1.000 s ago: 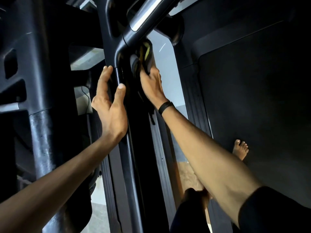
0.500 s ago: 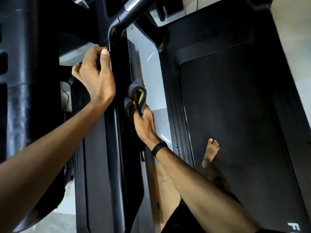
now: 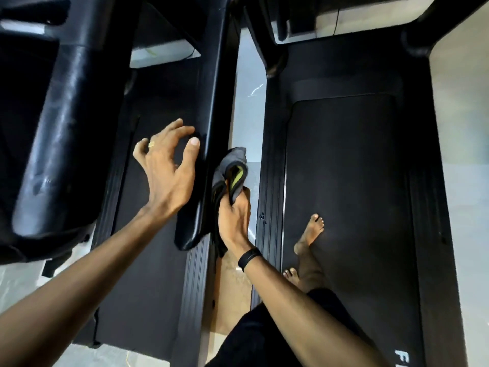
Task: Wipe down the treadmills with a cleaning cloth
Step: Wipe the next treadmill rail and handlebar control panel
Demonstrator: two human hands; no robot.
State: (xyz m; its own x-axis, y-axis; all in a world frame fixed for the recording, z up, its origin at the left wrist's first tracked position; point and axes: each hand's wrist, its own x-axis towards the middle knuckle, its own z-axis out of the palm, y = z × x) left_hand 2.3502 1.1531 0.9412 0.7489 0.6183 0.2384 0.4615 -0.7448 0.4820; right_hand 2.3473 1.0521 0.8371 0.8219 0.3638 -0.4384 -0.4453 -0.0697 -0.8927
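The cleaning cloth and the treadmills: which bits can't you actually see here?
Head view only:
- Cloth: lower part hidden inside the right hand and behind the black handrail.
- Left hand: fingertips blurred, so contact with the handrail is unclear.
- Belt lettering: cut off by the bottom edge.
- Console: cut off by the top edge.
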